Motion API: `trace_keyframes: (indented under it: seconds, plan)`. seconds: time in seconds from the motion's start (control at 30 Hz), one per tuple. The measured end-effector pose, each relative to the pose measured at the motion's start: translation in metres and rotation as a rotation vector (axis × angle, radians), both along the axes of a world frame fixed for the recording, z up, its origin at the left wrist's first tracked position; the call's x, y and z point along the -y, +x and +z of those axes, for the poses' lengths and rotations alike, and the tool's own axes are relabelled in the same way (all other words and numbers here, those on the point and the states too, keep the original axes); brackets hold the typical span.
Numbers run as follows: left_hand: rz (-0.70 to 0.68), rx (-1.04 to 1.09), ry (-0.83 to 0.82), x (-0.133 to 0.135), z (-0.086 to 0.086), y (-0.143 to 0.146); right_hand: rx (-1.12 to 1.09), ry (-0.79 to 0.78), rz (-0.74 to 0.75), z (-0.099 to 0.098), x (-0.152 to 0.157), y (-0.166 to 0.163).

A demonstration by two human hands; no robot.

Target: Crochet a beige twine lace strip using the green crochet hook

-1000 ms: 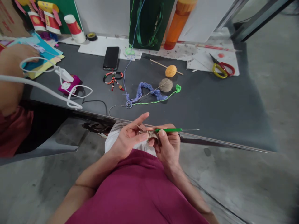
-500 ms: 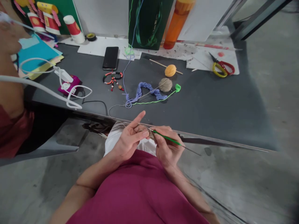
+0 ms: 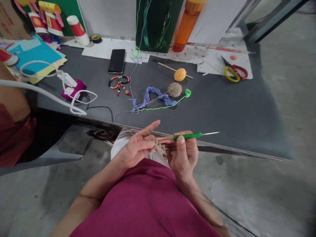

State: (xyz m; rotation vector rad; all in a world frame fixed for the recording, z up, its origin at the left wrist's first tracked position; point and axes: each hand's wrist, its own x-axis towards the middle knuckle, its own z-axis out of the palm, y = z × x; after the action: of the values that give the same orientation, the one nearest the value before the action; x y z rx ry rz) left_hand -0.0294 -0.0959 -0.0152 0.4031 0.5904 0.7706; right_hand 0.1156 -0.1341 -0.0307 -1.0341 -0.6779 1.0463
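Observation:
My left hand (image 3: 137, 146) pinches a small beige crochet piece (image 3: 160, 147) between thumb and fingers, its index finger stretched out. My right hand (image 3: 184, 153) grips a green-handled crochet hook (image 3: 189, 135), which lies level with its metal end pointing right. Both hands hover just in front of the grey table's near edge (image 3: 222, 148). A thin beige strand runs from the piece up to a beige yarn ball (image 3: 175, 89) on the table.
On the table lie a purple crochet strip (image 3: 150, 97), green yarn (image 3: 170, 104), an orange yarn ball (image 3: 180, 74), a bead ornament (image 3: 119, 84), a phone (image 3: 117, 61), scissors (image 3: 234, 72) and a white cable (image 3: 61, 95). Another person's arm (image 3: 12, 98) is at the left.
My right hand swung the hook from slanting down-right back to level and pulled slightly right. The other person's hand at the far left has dropped out of view.

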Motion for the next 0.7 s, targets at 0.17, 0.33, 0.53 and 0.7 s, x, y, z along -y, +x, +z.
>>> trace_keyframes:
  seconds: [0.17,0.33,0.53,0.7]
  plan:
    - [-0.003,0.016,0.004,-0.0005,0.002,0.0029,-0.003,-0.01,0.019,0.0011,-0.0014,0.0]
    - [0.062,-0.073,0.061,0.0003,0.0026,0.0037,0.121,0.102,-0.009,-0.0013,0.0022,0.0019]
    - [0.017,-0.027,0.012,-0.0008,-0.0017,0.0008,0.097,0.029,0.0,-0.002,0.0009,0.0066]
    - [-0.049,0.047,0.008,-0.0021,-0.0006,0.0019,-0.042,-0.084,0.104,0.0041,-0.006,0.0067]
